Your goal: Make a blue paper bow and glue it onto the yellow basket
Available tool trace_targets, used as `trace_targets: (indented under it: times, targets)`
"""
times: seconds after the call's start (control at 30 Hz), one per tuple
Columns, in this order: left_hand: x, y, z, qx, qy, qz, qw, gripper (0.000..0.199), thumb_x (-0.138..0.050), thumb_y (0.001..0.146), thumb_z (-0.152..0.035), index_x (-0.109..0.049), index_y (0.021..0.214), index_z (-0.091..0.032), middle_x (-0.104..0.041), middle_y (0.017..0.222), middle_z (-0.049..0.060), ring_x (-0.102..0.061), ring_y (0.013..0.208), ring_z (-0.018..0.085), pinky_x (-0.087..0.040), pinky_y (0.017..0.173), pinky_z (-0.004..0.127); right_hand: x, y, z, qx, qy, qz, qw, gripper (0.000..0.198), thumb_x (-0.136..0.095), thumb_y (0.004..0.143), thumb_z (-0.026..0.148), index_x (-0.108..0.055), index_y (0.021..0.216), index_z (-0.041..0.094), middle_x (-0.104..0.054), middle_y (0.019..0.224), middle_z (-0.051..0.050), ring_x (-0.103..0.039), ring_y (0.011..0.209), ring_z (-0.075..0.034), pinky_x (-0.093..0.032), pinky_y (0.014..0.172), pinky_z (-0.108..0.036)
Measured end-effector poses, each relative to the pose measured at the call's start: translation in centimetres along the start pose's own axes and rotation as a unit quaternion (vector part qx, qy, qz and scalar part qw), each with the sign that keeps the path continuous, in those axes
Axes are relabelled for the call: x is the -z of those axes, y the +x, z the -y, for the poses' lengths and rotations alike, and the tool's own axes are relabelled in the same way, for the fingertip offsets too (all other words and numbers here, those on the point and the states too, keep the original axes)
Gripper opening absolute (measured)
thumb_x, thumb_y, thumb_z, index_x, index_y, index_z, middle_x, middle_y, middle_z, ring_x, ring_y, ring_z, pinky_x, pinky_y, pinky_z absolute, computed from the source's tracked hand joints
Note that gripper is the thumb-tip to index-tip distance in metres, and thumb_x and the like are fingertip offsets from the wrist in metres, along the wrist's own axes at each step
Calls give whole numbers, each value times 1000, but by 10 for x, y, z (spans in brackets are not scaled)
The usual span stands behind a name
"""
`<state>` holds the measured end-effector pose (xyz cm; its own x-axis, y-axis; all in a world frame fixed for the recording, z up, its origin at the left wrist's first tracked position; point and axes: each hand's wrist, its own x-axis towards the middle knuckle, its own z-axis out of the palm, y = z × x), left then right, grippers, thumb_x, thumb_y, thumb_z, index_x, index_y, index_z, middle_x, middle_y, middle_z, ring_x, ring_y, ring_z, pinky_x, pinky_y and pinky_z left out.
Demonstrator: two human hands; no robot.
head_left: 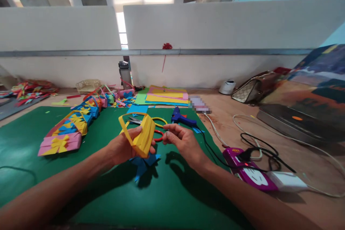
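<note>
My left hand (122,148) is closed around a small yellow paper basket (145,134) with a thin loop handle, held tilted above the green mat. To its right, my right hand (183,142) is raised with thumb and fingertips pinched together; whatever is between them, if anything, is too small to make out. Below the basket a blue paper bow (142,168) lies on the mat. Scissors (159,136) with red and yellow handles lie behind the basket, partly hidden by it. A blue glue gun (183,118) lies just beyond my right hand.
A row of small paper baskets with bows (60,143) lines the left of the green mat (99,194). Coloured paper sheets (167,96) and a bottle (124,75) stand behind. At right are a purple power strip (253,172), loose cables and a handbag (253,88).
</note>
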<state>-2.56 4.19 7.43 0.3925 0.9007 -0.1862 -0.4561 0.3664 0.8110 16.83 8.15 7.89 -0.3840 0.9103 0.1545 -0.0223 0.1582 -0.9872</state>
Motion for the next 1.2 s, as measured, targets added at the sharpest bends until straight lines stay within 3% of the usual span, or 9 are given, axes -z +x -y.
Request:
trace_targets:
  times: [0.17,0.37,0.57,0.67,0.8,0.93,1.0,1.03,1.2]
  targets:
    - [-11,0,-2,19,-78,-99,992,32,-35,92,-30,-56,101,-7,-69,81,15,-69,64,23,-55,50,30,-3,-2,-4,34,-49,23,998,17,-60,75,26,-59,90,18,-60,66,3,-59,62,-13,-49,65,-28]
    - [-13,-1,-1,-1,-88,-124,988,33,-33,93,-28,-54,106,-6,-69,76,13,-70,67,23,-56,51,31,-6,-9,-8,97,-168,56,979,19,-55,83,27,-58,97,17,-63,75,-2,-62,70,-17,-51,66,-32]
    - [-17,4,-1,-5,-94,-148,985,23,-43,89,-25,-60,94,-10,-69,75,9,-67,58,20,-53,48,28,-9,-21,-7,332,-329,102,878,24,-53,86,21,-55,109,18,-64,105,-12,-59,101,-24,-49,86,-41]
    - [-18,10,-4,-1,-72,-149,986,24,-46,88,-27,-62,88,-8,-68,71,9,-65,56,18,-52,51,27,-11,-25,-11,378,-372,126,838,28,-52,86,21,-53,113,14,-64,106,-15,-58,103,-25,-49,88,-41]
    - [-13,22,-13,-24,-5,-147,989,28,-42,90,-29,-60,93,-8,-67,67,9,-65,57,19,-52,55,28,-8,-22,-19,399,-400,133,814,26,-51,87,20,-52,112,13,-65,103,-14,-58,102,-23,-48,88,-37]
    - [-5,38,-21,-42,-24,-145,988,27,-37,92,-26,-57,101,-9,-68,72,7,-66,57,19,-54,54,30,2,-6,-14,342,-531,105,768,24,-47,90,21,-54,111,12,-65,104,-13,-59,97,-22,-47,85,-35]
    - [-1,43,-23,-33,-44,-135,989,30,-35,93,-25,-55,107,-9,-68,75,8,-66,56,19,-54,49,30,9,9,-5,238,-681,92,687,25,-42,91,16,-54,113,14,-64,107,-13,-57,99,-22,-44,86,-35]
    - [1,44,-23,-25,-51,-125,991,32,-34,93,-27,-54,111,-8,-69,76,10,-66,55,20,-54,47,30,13,18,-1,204,-712,76,667,26,-41,90,12,-56,113,12,-64,106,-16,-57,98,-24,-43,87,-39]
    - [9,41,-21,33,-98,-37,994,43,-31,93,-29,-46,125,-4,-70,79,15,-67,59,24,-54,40,31,31,56,1,64,-782,13,619,25,-49,87,8,-57,111,3,-63,101,-21,-57,98,-30,-40,88,-50]
